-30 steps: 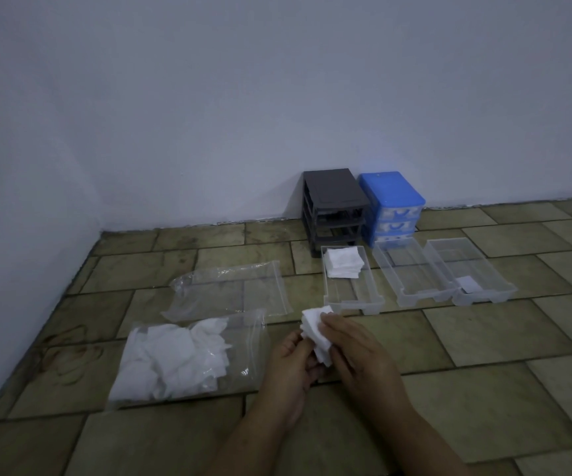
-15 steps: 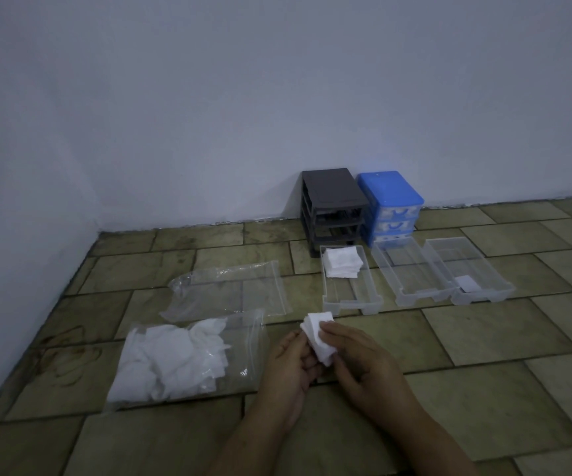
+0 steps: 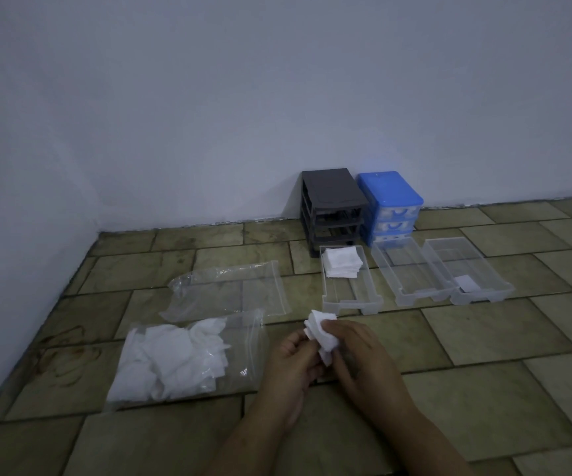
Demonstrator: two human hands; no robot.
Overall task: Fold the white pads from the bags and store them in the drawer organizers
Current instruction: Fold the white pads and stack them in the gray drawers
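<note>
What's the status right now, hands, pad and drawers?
Both hands, left and right, gripping one white pad mid-fold above the floor. Nearest clear drawer already holds a stack of folded pads. Nothing between hands and drawer.

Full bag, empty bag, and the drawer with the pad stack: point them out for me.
Full bag (image 3: pixel 174 359), head view, on the pads showing through its plastic.
Empty bag (image 3: pixel 229 290), head view, on its flat middle.
Drawer (image 3: pixel 346 302), head view, on its bare front floor.

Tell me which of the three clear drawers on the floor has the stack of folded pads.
The leftmost clear drawer, in front of the dark organizer: a stack of folded pads sits at its far end. The middle drawer looks empty; the right drawer holds one small white piece.
</note>
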